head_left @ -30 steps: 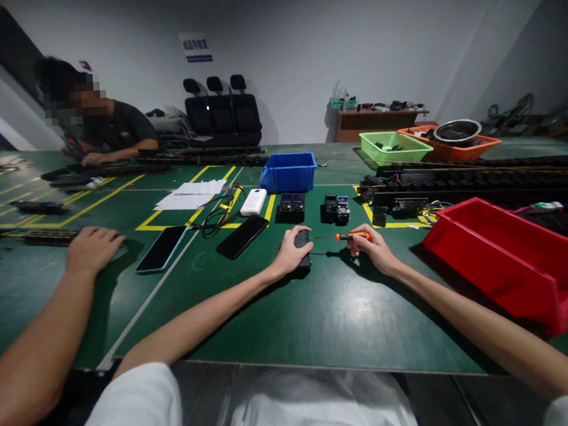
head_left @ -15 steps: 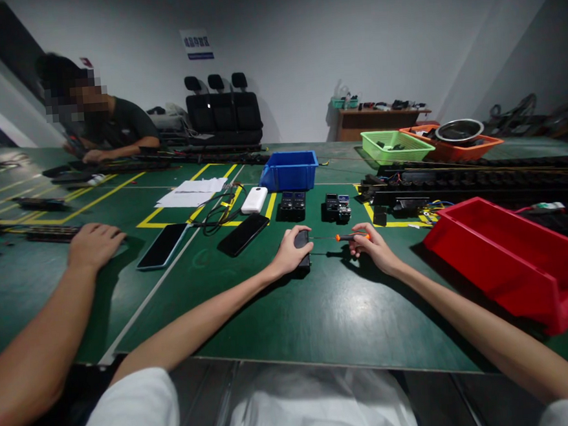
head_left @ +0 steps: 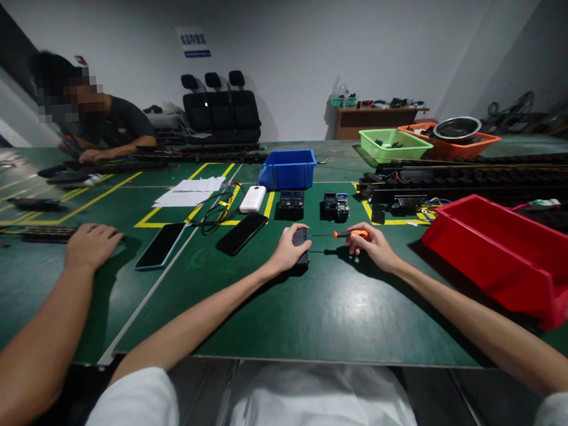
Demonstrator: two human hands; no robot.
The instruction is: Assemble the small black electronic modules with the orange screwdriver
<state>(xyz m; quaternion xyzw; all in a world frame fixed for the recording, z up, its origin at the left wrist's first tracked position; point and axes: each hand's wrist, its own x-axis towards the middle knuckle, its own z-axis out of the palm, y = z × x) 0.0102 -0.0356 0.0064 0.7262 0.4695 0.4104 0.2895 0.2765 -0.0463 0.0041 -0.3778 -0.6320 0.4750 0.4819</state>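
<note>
My left hand is closed around a small black box-shaped part, holding it on the green tabletop. In my right hand is a screwdriver with an orange and black handle, pinched between the fingers. Its thin shaft lies level and points left, with the tip at the right side of the black part; whether it sits in a screw is too small to tell. Beyond my hands stand a pair of black modules and another pair, one with a silvery top.
A red bin stands at right and a blue bin behind. Two phones and a white power bank lie left. A neighbour's arm rests at far left. Another person works across the table.
The view has shifted very slightly. My right hand's fingers have moved a little on the screwdriver handle; my left hand keeps its hold on the black part.
</note>
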